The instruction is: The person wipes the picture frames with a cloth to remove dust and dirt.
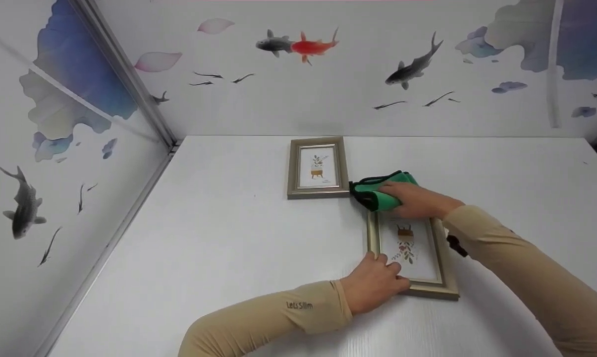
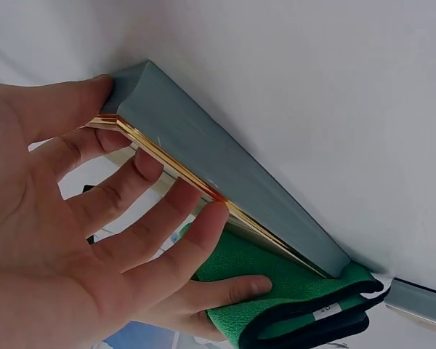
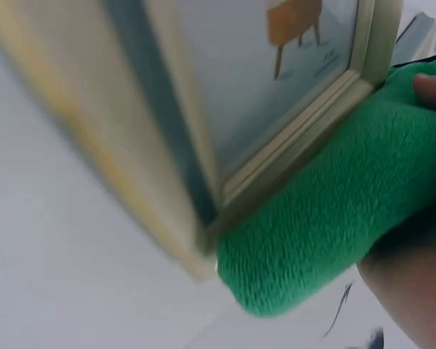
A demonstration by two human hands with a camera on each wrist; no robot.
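Note:
A gold-toned picture frame [image 1: 447,291] lies face up on the white table, its potted-plant print upside down from the head view. My left hand [image 1: 375,283] holds it by the near left corner, thumb on the outer side and fingers over the front edge. In my right hand [image 1: 419,200] is a folded green cloth [image 1: 386,200] with black edging. The cloth is pressed along the frame's far edge and covers it. From the right wrist, the towelling [image 3: 312,211] hugs that edge up to a corner.
Left of the cloth lies a second, similar picture frame [image 1: 293,171], close to the cloth's black edge. The white table [image 1: 219,223] meets a back panel [image 1: 348,99] painted with fish and petals. A matching panel [image 1: 95,173] stands along the left side.

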